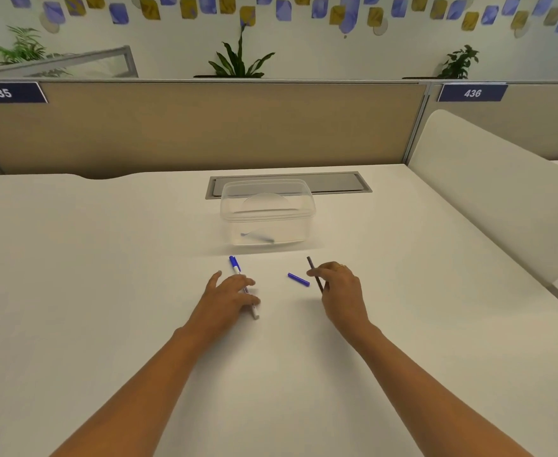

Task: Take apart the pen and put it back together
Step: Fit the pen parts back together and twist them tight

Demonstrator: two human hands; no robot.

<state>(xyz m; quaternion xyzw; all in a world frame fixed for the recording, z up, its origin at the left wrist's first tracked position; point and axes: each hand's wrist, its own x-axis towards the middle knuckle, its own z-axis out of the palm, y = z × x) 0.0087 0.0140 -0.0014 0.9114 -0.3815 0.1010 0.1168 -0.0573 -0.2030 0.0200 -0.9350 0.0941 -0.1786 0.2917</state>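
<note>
A white pen barrel with a blue cap (pixel 235 264) lies on the white desk (pixel 106 291), pointing away from me. My left hand (pixel 229 291) rests over its middle, fingers spread across it. A thin dark refill rod (pixel 313 273) is pinched in my right hand (pixel 340 285), its far end sticking up and away. Between the two hands a small blue pen piece (pixel 298 279) lies loose on the desk.
A clear plastic box with a lid (pixel 267 212) stands just beyond the hands, with something small and blurred inside. Behind it is a grey cable hatch (pixel 337 183) and a tan partition. A white divider (pixel 485 192) rises at the right.
</note>
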